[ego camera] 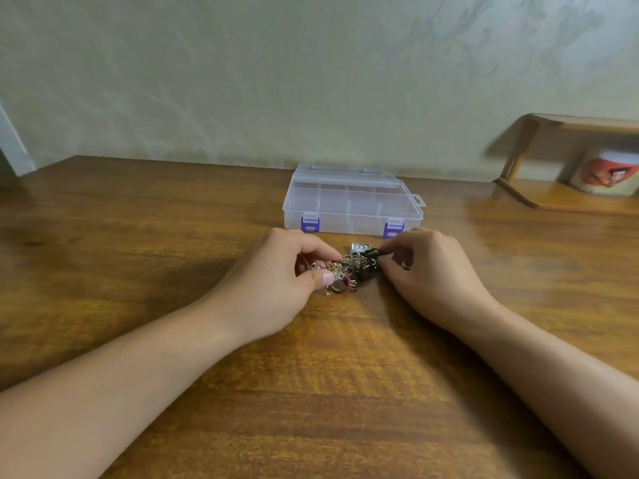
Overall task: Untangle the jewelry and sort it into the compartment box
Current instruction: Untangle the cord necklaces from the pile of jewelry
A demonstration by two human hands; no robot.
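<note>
**Pulling a knot tighter, with the box still latched**

On the wooden table, just in front of the clear compartment box, the tangled jewelry lies in one small heap between my hands. My left hand pinches the gold, sparkly end between thumb and forefinger; my right hand is closed on a dark cord or strand at the other side. I judge the main risk is tugging both ends apart: that would cinch the knot or snap a thin chain. Small rings at the near edge of the heap could also shake loose and roll off across the table. The box lid looks shut, both purple latches down, so anything I free has nowhere to go until I open it.
</note>
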